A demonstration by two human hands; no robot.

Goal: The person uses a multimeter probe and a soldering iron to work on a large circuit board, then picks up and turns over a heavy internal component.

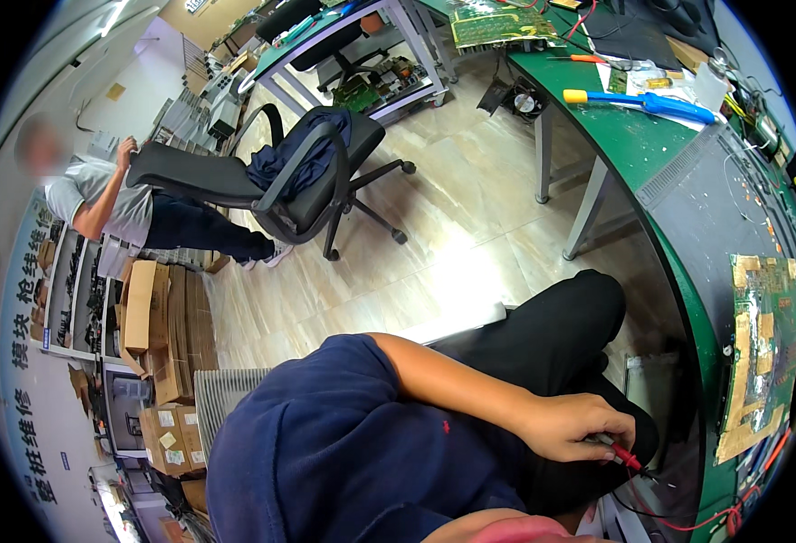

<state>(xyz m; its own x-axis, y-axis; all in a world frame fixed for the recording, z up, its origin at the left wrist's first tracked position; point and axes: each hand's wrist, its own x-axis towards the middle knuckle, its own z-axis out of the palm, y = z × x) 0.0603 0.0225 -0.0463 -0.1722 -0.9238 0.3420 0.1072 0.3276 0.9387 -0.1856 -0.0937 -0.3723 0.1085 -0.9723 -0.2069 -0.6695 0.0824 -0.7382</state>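
My left hand (583,430) is closed around a red-handled test probe (629,457), resting over my dark trousers beside the green workbench. The probe's tip points down toward the bench's near edge. Red and black leads (687,523) run below the hand along that edge. Right of the hand, a green circuit board (760,353) with tan tape along its edges lies on the bench. My right hand cannot be made out at the lower edge.
A grey mat (705,195), a blue tool with a yellow end (642,101) and another circuit board (502,25) lie on the green bench (588,122). A black office chair (303,172) stands behind me, a person (117,195) gripping its backrest. Cardboard boxes (170,317) are stacked at left.
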